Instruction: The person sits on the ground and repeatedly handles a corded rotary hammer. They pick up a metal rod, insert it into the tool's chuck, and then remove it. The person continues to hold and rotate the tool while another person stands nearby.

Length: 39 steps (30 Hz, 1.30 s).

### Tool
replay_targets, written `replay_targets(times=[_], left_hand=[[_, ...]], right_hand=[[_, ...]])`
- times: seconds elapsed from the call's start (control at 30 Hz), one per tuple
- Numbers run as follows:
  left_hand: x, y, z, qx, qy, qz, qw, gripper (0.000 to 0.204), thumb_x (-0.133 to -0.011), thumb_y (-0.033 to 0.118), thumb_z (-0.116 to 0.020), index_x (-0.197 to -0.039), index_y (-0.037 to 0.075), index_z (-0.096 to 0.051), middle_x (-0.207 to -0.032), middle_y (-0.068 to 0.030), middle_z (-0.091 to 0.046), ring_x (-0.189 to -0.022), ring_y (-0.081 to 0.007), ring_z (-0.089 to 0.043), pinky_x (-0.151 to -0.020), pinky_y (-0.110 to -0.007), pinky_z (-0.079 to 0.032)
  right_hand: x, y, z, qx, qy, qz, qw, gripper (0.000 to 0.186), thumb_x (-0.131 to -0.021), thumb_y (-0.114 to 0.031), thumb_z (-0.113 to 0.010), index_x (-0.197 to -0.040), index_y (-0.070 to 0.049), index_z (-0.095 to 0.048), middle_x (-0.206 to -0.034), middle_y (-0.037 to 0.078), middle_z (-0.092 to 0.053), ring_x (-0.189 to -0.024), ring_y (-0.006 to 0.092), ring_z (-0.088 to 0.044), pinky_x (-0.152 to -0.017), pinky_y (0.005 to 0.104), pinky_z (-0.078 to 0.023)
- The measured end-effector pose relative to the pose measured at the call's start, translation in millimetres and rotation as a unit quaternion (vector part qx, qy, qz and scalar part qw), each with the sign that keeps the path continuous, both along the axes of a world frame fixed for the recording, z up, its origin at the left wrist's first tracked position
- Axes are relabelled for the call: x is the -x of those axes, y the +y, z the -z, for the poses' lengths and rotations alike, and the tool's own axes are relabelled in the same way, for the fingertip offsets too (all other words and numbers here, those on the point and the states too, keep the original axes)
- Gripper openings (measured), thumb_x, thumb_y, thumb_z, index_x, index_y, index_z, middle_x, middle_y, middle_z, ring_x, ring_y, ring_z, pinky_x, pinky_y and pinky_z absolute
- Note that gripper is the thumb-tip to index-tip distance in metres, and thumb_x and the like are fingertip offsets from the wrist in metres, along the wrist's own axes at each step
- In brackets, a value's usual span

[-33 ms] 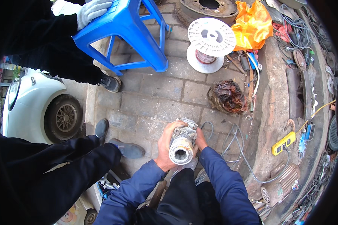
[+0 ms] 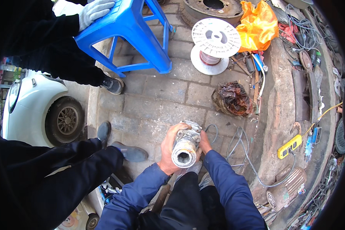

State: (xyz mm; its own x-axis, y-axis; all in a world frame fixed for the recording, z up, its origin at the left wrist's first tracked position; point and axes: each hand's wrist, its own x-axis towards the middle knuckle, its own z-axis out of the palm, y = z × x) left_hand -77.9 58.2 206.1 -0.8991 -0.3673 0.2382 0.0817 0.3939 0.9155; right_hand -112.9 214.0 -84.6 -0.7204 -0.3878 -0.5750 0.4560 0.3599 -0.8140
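We grasp the metal cylinder [image 2: 185, 147] in both hands, left hand [image 2: 169, 147] wrapped, right hand [image 2: 204, 142] behind; we steady it level.

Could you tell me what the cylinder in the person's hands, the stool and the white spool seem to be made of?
The cylinder held by the left hand and right hand looks like dull grey cast metal: rough and worn, with a hollow end. The stool is probably moulded plastic, being evenly blue and smooth. The spool seems to be white plastic with ribbed flanges and reddish wire wound on it.
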Motion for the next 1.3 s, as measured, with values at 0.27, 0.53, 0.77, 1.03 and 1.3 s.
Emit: replay_targets(times=[0.27, 0.53, 0.77, 1.03, 1.3], left_hand=[[-0.9, 1.7, 1.6, 0.024, 0.002, 0.01, 1.0, 0.089, -0.065, 0.012, -0.093, -0.141, 0.006, -0.047, -0.128, -0.0153, -0.065, -0.12, -0.0278, -0.064, -0.106, -0.042, -0.05], [-4.0, -1.9, 5.8, -0.005, -0.036, 0.031, 0.999, 0.081, -0.073, 0.007, -0.086, -0.141, 0.004, -0.042, -0.129, -0.0155, -0.059, -0.12, -0.028, -0.06, -0.108, -0.045, -0.048], [2.5, 10.6, 6.4, -0.038, 0.008, -0.016, 0.999, 0.067, -0.081, 0.013, -0.082, -0.137, 0.001, -0.047, -0.121, -0.0159, -0.062, -0.115, -0.0282, -0.063, -0.106, -0.044, -0.049], [0.5, 2.2, 6.8, -0.03, -0.016, -0.009, 0.999, 0.079, -0.082, 0.029, -0.085, -0.141, 0.0, -0.041, -0.127, -0.0175, -0.059, -0.12, -0.0325, -0.061, -0.111, -0.05, -0.044], [-0.2, 4.8, 10.3, -0.048, 0.002, -0.007, 0.999, 0.08, -0.083, 0.03, -0.087, -0.142, -0.001, -0.041, -0.128, -0.017, -0.058, -0.121, -0.0339, -0.061, -0.111, -0.05, -0.044]], right_hand=[[-0.2, 4.9, 14.3, -0.006, -0.015, 0.001, 1.0, 0.037, -0.097, -0.022, -0.069, -0.129, -0.002, -0.071, -0.122, 0.024, -0.075, -0.118, 0.0311, -0.071, -0.096, 0.0426, -0.054], [0.7, -4.6, 22.9, -0.031, 0.061, -0.056, 0.996, 0.038, -0.091, -0.017, -0.072, -0.124, 0.001, -0.068, -0.112, 0.029, -0.074, -0.111, 0.0408, -0.073, -0.091, 0.0491, -0.056], [4.2, -10.6, -15.8, -0.087, 0.086, -0.044, 0.992, 0.029, -0.088, -0.01, -0.072, -0.114, 0.003, -0.07, -0.108, 0.03, -0.073, -0.106, 0.0426, -0.073, -0.086, 0.0499, -0.056], [11.8, -16.1, -40.3, -0.086, 0.028, -0.018, 0.996, 0.047, -0.086, -0.033, -0.083, -0.108, 0.006, -0.07, -0.111, 0.034, -0.071, -0.113, 0.0469, -0.069, -0.089, 0.0504, -0.054], [10.7, -14.1, -44.0, -0.087, 0.039, -0.013, 0.995, 0.048, -0.086, -0.034, -0.081, -0.111, 0.005, -0.07, -0.113, 0.034, -0.07, -0.115, 0.0498, -0.066, -0.091, 0.0531, -0.054]])
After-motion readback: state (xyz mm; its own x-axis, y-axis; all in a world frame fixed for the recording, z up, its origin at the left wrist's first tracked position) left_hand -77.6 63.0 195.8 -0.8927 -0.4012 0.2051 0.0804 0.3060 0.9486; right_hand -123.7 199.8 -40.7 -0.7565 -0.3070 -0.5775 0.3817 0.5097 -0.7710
